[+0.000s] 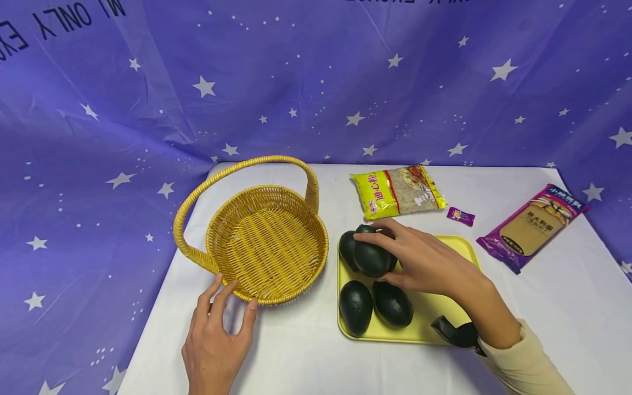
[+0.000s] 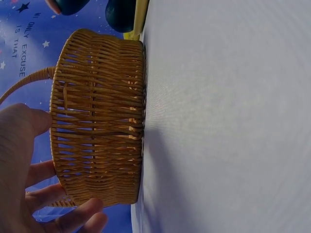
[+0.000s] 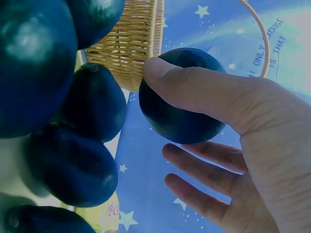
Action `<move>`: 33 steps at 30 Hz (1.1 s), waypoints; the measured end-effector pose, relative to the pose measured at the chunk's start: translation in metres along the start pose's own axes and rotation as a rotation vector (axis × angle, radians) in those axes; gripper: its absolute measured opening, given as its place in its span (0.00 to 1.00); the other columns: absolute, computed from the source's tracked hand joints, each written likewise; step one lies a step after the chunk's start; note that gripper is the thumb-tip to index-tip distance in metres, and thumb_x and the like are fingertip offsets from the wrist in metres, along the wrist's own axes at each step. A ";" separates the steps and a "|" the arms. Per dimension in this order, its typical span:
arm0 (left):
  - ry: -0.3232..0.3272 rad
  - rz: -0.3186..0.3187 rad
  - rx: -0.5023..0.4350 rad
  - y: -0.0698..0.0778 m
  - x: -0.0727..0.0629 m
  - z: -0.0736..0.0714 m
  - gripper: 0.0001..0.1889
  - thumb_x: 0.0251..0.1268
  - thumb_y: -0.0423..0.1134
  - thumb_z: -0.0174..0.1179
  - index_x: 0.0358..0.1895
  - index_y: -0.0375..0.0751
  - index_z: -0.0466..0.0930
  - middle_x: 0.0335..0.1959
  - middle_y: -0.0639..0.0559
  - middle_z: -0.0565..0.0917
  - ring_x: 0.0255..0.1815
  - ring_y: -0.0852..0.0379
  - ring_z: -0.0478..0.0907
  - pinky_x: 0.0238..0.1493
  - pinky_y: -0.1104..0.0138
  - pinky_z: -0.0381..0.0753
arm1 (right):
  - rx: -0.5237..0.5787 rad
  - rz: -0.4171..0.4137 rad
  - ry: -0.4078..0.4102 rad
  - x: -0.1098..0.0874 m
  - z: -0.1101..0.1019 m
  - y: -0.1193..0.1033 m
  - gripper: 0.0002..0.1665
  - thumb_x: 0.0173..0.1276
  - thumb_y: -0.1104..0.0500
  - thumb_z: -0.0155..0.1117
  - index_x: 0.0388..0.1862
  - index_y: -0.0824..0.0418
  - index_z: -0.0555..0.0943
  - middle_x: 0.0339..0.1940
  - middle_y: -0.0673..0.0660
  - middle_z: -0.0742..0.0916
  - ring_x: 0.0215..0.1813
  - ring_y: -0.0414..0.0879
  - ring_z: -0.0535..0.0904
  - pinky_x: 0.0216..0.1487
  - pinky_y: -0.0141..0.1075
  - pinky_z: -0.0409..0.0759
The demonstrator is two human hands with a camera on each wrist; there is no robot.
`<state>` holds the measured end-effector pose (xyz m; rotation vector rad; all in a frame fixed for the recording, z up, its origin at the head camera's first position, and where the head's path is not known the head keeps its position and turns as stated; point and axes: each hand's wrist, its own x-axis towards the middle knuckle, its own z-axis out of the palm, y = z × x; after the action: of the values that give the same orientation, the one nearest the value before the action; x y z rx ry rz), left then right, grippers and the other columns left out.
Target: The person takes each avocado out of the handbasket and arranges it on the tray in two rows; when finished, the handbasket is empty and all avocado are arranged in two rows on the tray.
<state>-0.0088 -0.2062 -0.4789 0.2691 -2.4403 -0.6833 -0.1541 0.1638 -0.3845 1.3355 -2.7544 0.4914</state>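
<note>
My right hand grips a dark green avocado between thumb and fingers. In the right wrist view this avocado is held up above the others. Several more avocados lie on the yellow tray; one behind the right hand is mostly hidden. My left hand rests its spread fingertips at the near left rim of the yellow wicker basket. The left wrist view shows the left thumb against the rim of the basket, which holds nothing.
A yellow bag of pasta lies behind the tray, with a small purple packet beside it. Farther right is a purple noodle package. The basket's tall handle stands upright. Starry blue cloth hangs behind the white table.
</note>
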 end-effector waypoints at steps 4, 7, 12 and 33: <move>-0.006 -0.006 -0.002 0.000 0.000 0.000 0.27 0.60 0.50 0.80 0.63 0.51 0.88 0.74 0.53 0.80 0.61 0.38 0.85 0.36 0.37 0.85 | -0.003 0.013 0.004 -0.007 0.001 0.002 0.55 0.56 0.49 0.90 0.81 0.42 0.72 0.71 0.57 0.79 0.58 0.53 0.86 0.53 0.51 0.87; -0.009 -0.008 -0.002 0.000 0.000 0.000 0.27 0.60 0.50 0.80 0.63 0.50 0.88 0.74 0.53 0.80 0.61 0.38 0.85 0.36 0.37 0.85 | -0.010 0.031 0.007 -0.012 0.000 0.003 0.56 0.55 0.49 0.90 0.81 0.42 0.72 0.69 0.57 0.80 0.56 0.52 0.86 0.50 0.49 0.87; -0.001 -0.002 -0.007 0.000 0.000 0.001 0.27 0.60 0.49 0.80 0.63 0.50 0.88 0.74 0.52 0.80 0.61 0.38 0.85 0.37 0.37 0.85 | -0.015 0.051 0.011 -0.021 0.000 0.006 0.57 0.53 0.50 0.91 0.81 0.43 0.73 0.68 0.59 0.80 0.55 0.52 0.87 0.49 0.49 0.87; -0.010 -0.008 0.007 0.001 0.000 0.000 0.27 0.60 0.49 0.80 0.62 0.50 0.88 0.74 0.53 0.80 0.59 0.38 0.85 0.36 0.38 0.85 | -0.062 0.078 0.043 -0.065 0.005 0.011 0.60 0.48 0.54 0.93 0.80 0.43 0.73 0.67 0.59 0.81 0.56 0.55 0.87 0.46 0.51 0.88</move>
<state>-0.0085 -0.2055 -0.4782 0.2786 -2.4529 -0.6812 -0.1216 0.2180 -0.4031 1.1935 -2.7713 0.4300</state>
